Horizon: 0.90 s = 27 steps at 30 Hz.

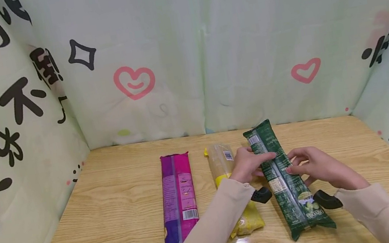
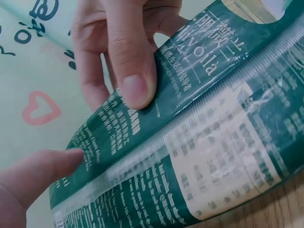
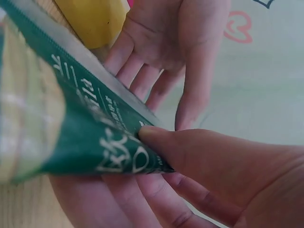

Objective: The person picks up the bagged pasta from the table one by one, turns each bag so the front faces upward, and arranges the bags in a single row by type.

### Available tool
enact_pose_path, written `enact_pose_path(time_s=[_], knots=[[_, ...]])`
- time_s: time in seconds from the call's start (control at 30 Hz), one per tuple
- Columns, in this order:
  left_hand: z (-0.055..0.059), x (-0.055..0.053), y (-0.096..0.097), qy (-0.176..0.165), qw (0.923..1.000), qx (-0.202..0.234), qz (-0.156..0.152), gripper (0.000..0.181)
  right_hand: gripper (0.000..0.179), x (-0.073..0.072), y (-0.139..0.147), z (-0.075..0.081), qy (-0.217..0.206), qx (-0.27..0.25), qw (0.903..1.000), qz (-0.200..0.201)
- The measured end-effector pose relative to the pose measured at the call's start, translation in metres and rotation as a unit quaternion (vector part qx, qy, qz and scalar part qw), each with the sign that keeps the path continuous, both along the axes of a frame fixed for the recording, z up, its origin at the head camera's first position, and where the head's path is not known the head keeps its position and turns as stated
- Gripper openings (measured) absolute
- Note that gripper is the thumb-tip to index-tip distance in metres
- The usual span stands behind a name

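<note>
- My left hand (image 1: pixel 245 165) holds the left side of the green packet (image 1: pixel 281 180), thumb across its printed face and fingers at the edge and behind.
- My right hand (image 1: pixel 317 166) pinches the opposite edge, thumb on top, fingers underneath.
- The green packet slants between my two hands over the right part of the table (image 1: pixel 116 231), its pale lengthwise seam facing up; I cannot tell whether its lower end touches the wood.
- Just left of it lies the yellow packet (image 1: pixel 250 220), with a see-through part, crossed in the head view by my left forearm.
- Farther left, apart from it, the pink and purple packet (image 1: pixel 178 198) lies barcode up.
- A pale printed cloth (image 1: pixel 177 111) hangs behind.
</note>
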<state>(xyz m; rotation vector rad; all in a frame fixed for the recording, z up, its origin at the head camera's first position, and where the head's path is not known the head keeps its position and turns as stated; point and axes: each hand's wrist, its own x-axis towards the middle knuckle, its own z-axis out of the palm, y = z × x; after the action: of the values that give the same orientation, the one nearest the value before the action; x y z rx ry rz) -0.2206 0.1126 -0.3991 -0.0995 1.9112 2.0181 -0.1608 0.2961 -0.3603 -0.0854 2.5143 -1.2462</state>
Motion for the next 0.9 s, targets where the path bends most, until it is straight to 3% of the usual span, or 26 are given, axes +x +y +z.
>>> enact_pose_path(time_s=[0.17,0.47,0.77,0.9], knots=[[-0.001,0.006,0.001,0.006,0.9998,0.019,0.000,0.045,0.051,0.003,-0.007,0.004,0.006,0.023,0.9997,0.002],[0.008,0.007,0.004,0.013,0.9999,-0.009,0.003,0.045,0.042,0.005,-0.015,0.012,0.036,0.051,0.9979,0.016],[0.012,0.007,0.011,-0.007,0.9994,-0.018,0.028,0.039,0.038,0.007,-0.017,0.016,0.046,0.069,0.9962,0.026],[0.010,0.006,0.010,-0.018,0.9991,0.000,0.038,0.035,0.035,0.006,-0.021,0.014,0.047,0.071,0.9958,0.032]])
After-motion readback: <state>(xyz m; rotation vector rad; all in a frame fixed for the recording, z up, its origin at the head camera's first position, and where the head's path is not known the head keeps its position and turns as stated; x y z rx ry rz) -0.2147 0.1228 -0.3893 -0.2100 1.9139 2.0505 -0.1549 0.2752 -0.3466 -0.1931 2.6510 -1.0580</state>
